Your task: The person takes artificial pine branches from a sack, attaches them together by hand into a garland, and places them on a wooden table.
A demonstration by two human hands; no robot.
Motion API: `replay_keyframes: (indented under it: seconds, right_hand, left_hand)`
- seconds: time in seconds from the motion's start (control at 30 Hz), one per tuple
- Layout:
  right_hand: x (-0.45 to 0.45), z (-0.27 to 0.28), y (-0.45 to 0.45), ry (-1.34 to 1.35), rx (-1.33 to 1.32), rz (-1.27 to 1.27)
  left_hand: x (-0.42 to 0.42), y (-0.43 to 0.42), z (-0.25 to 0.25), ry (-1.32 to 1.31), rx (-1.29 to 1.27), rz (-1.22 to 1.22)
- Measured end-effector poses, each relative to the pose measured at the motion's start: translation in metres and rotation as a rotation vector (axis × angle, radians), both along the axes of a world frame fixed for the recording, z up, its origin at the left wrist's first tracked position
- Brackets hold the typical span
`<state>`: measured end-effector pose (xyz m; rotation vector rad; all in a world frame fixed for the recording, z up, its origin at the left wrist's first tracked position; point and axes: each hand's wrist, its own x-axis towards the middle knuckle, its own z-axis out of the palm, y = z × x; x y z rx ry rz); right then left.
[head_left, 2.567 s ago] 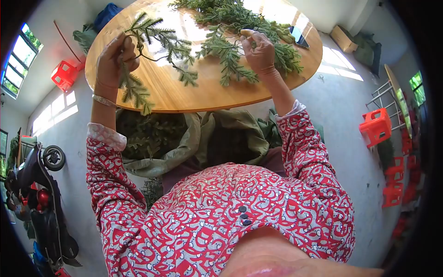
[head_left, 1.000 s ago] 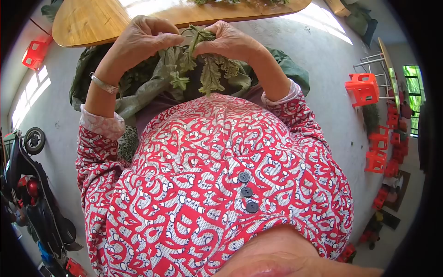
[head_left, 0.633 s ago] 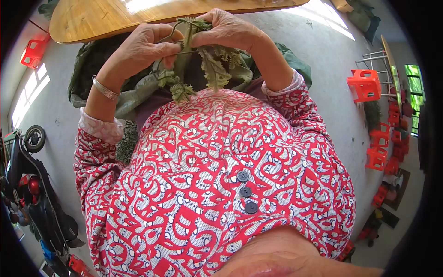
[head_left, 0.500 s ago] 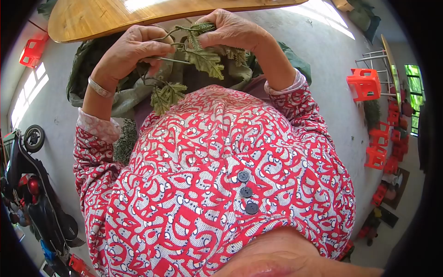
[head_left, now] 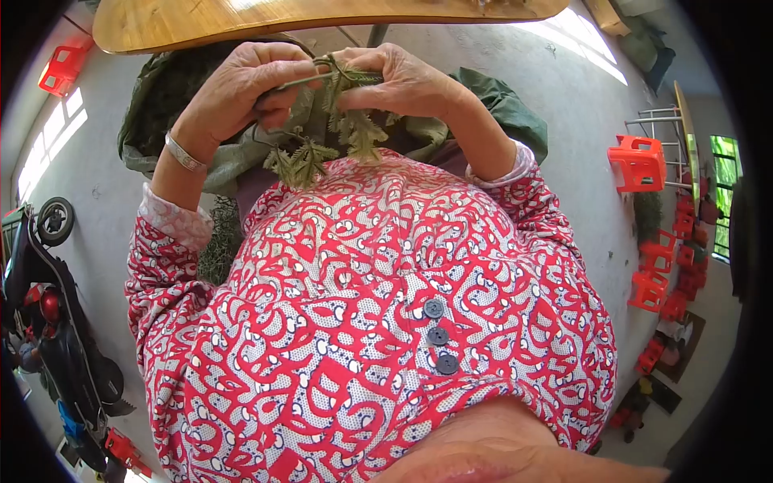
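Note:
My left hand (head_left: pixel 251 87), with a silver bracelet at its wrist, is closed, thumb and fingers pinching the thin stem of a green leafy branch (head_left: pixel 364 135). My right hand (head_left: pixel 403 82) is closed on the same branch by its upper leaves, close to the left fingertips. Toothed, fern-like leaves hang between the two hands. A lower leafy sprig (head_left: pixel 302 161) droops below my left hand in front of my patterned shirt. Part of the stem is hidden behind the fingers.
A wooden table (head_left: pixel 322 18) edges the top of the view. Beneath my hands lies a large green sack (head_left: pixel 141 121), its mouth open on dark greenery. Red stools (head_left: pixel 638 163) stand right, another red stool (head_left: pixel 63 71) far left. A motorbike (head_left: pixel 76 354) is parked left.
My hands have come closer together and slightly lower. The leaves that spread between them now hang downward and bunch nearer my right hand. The view has shifted slightly.

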<state>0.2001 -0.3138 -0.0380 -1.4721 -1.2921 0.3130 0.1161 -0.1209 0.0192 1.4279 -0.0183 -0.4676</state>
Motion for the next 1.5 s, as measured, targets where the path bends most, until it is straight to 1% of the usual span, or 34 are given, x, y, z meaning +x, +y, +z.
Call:
replay_keyframes:
  seconds: [0.03, 0.13, 0.17, 0.2, 0.27, 0.3, 0.33, 0.4, 0.43, 0.5, 0.53, 0.57, 0.6, 0.67, 0.73, 0.8, 0.83, 0.87, 0.9, 0.93, 0.97, 1.0, 1.03, 1.07, 1.13, 1.17, 1.2, 1.23, 1.27, 1.3, 1.37, 1.43, 1.5]
  right_hand:
    - [-0.001, 0.003, -0.003, -0.042, -0.002, 0.011]
    - [-0.012, 0.022, -0.011, 0.247, -0.449, 0.041]
    - [-0.019, 0.035, -0.013, 0.296, -0.477, 0.080]
    - [-0.026, 0.038, -0.014, 0.207, -0.418, 0.118]
    - [-0.034, 0.047, -0.017, 0.117, -0.300, 0.255]
    - [-0.036, 0.063, -0.020, 0.018, -0.422, 0.293]
    - [-0.039, 0.065, -0.021, -0.161, -0.465, 0.296]
    - [-0.045, 0.069, -0.023, -0.258, -0.520, 0.406]
    - [-0.046, 0.065, -0.025, -0.188, -0.504, 0.465]
    - [-0.046, 0.076, -0.026, -0.115, -0.528, 0.550]
    - [-0.047, 0.081, -0.027, -0.081, -0.541, 0.593]
    - [-0.047, 0.077, -0.029, 0.007, -0.567, 0.610]
    - [-0.047, 0.076, -0.029, 0.027, -0.564, 0.649]
    - [-0.047, 0.076, -0.025, 0.063, -0.563, 0.726]
    - [-0.045, 0.079, -0.023, 0.056, -0.636, 0.753]
    - [-0.046, 0.085, -0.026, 0.077, -0.658, 0.781]
    - [-0.027, 0.081, -0.039, 0.087, -0.669, 0.933]
    - [0.004, 0.089, -0.062, 0.304, -0.713, 0.928]
    - [0.019, 0.096, -0.078, 0.245, -0.925, 0.723]
    - [0.022, 0.098, -0.086, 0.208, -1.120, 0.501]
    - [0.011, 0.093, -0.079, 0.227, -1.020, 0.432]
    - [-0.002, 0.090, -0.061, 0.230, -0.914, 0.372]
    - [-0.013, 0.086, -0.045, 0.194, -0.738, 0.314]
    - [-0.017, 0.080, -0.029, 0.222, -0.788, 0.225]
    - [-0.021, 0.063, 0.011, 0.152, -0.589, 0.146]
    - [-0.021, 0.054, 0.036, -0.031, -0.442, 0.067]
    - [-0.015, 0.036, 0.060, -0.269, -0.354, -0.023]
    - [-0.013, 0.031, 0.082, -0.263, -0.418, -0.037]
    - [-0.009, 0.012, 0.106, -0.436, -0.330, -0.154]
    - [-0.007, -0.016, 0.124, -0.611, -0.238, -0.274]
    - [-0.011, -0.018, 0.129, -0.731, -0.151, -0.342]
    - [-0.010, -0.005, 0.116, -0.630, -0.165, -0.231]
    - [-0.017, 0.025, 0.098, -0.262, -0.163, -0.058]
  left_hand:
    - [-0.005, 0.001, 0.002, -0.046, 0.095, -0.057]
    - [-0.018, 0.006, 0.009, -0.019, 0.205, -0.123]
    - [-0.024, 0.006, 0.016, 0.016, 0.249, -0.153]
    - [-0.028, 0.006, 0.017, -0.104, 0.343, -0.195]
    - [-0.038, 0.007, 0.022, -0.042, 0.303, -0.348]
    - [-0.045, 0.007, 0.019, -0.081, 0.319, -0.395]
    - [-0.050, 0.004, 0.017, -0.180, 0.380, -0.450]
    - [-0.063, -0.002, 0.017, -0.352, 0.394, -0.524]
    - [-0.069, -0.003, 0.021, -0.328, 0.372, -0.528]
    - [-0.081, -0.007, 0.027, -0.271, 0.290, -0.509]
    - [-0.084, -0.007, 0.028, -0.280, 0.349, -0.522]
    - [-0.087, -0.007, 0.029, -0.290, 0.409, -0.533]
    - [-0.090, -0.006, 0.030, -0.297, 0.466, -0.545]
    - [-0.099, -0.008, 0.024, -0.262, 0.374, -0.476]
    - [-0.105, -0.010, 0.026, -0.229, 0.327, -0.430]
    - [-0.112, -0.006, 0.036, -0.229, 0.390, -0.430]
    - [-0.121, 0.007, 0.038, -0.223, 0.410, -0.430]
    - [-0.142, 0.045, 0.038, -0.074, 0.460, -0.159]
    - [-0.166, 0.083, 0.031, 0.007, 0.599, 0.085]
    - [-0.185, 0.115, 0.016, 0.047, 0.362, 0.329]
    - [-0.199, 0.128, 0.003, 0.111, 0.119, 0.558]
    - [-0.200, 0.123, 0.006, 0.072, 0.049, 0.666]
    - [-0.193, 0.112, 0.010, 0.015, -0.014, 0.790]
    - [-0.187, 0.105, 0.014, -0.039, -0.076, 0.910]
    - [-0.176, 0.105, 0.013, -0.151, -0.207, 0.964]
    - [-0.168, 0.107, 0.014, -0.211, -0.270, 0.980]
    - [-0.160, 0.106, 0.014, -0.209, -0.325, 1.030]
    - [-0.153, 0.103, 0.015, -0.204, -0.380, 1.076]
    - [-0.146, 0.106, 0.015, -0.198, -0.435, 1.119]
    - [-0.143, 0.113, 0.006, -0.251, -0.497, 1.027]
    - [-0.133, 0.106, 0.003, -0.244, -0.551, 1.006]
    - [-0.119, 0.092, -0.002, -0.263, -0.568, 1.018]
    - [-0.105, 0.077, -0.004, -0.268, -0.550, 1.045]
